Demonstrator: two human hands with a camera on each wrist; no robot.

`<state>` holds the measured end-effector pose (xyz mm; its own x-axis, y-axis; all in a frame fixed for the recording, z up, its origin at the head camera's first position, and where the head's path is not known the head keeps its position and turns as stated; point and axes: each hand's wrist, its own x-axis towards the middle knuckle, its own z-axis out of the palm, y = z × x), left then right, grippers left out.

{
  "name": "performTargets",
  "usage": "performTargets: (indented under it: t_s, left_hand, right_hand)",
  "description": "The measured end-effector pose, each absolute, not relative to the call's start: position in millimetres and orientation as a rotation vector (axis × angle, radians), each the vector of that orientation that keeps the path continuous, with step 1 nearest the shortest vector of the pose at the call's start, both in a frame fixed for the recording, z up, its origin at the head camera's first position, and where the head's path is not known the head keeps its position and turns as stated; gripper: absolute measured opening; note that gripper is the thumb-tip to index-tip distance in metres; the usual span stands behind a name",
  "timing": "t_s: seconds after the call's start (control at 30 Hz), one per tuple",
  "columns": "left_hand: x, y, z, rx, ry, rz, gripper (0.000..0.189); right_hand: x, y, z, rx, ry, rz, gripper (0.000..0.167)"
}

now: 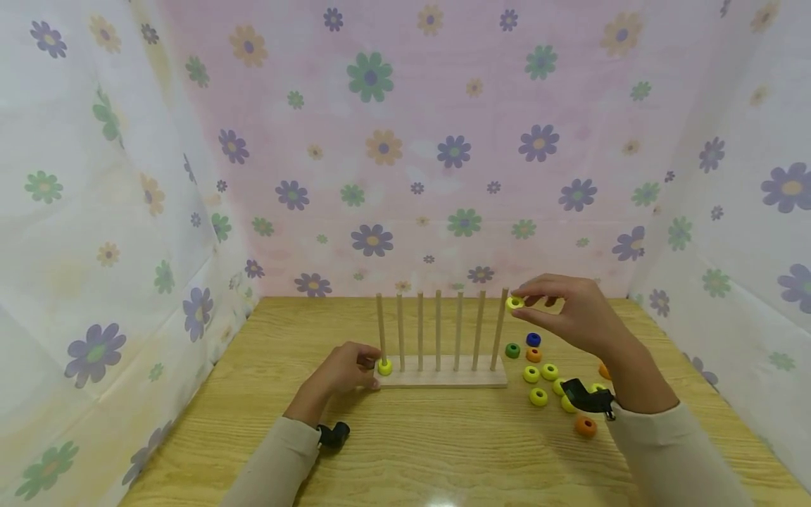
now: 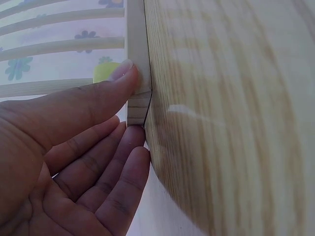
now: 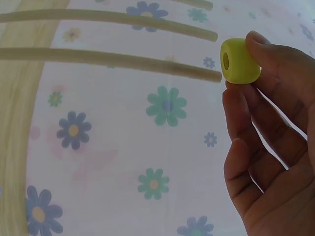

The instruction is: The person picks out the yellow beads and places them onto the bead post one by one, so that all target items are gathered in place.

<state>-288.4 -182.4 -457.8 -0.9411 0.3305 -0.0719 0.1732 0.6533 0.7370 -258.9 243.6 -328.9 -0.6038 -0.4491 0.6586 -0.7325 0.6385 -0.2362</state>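
Observation:
A wooden peg rack (image 1: 443, 381) with a row of upright pegs stands on the table. My left hand (image 1: 344, 369) grips the left end of its base, thumb on one side and fingertips at the end, as the left wrist view shows. One yellow bead (image 1: 385, 368) sits at the bottom of the leftmost peg. Between thumb and fingertips my right hand (image 1: 578, 315) pinches another yellow bead (image 3: 243, 63). That bead is held up close beside the top of the rightmost peg (image 1: 500, 331), its hole facing the pegs in the right wrist view.
Right of the rack lie several loose yellow beads (image 1: 538, 398), a green bead (image 1: 512, 351), a blue bead (image 1: 533, 340) and orange beads (image 1: 586, 427). Some are partly hidden by the right forearm. Flowered cloth (image 1: 412, 127) walls the table's back and sides.

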Motion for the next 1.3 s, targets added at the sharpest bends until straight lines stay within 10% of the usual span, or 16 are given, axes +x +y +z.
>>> performTargets:
  t_s: [1.3]
  left_hand:
    - [-288.9, -184.2, -461.9, 0.428, 2.677, 1.151, 0.062]
  right_hand:
    - [-276.8, 167.3, -307.5, 1.124, -2.281, 0.872, 0.026]
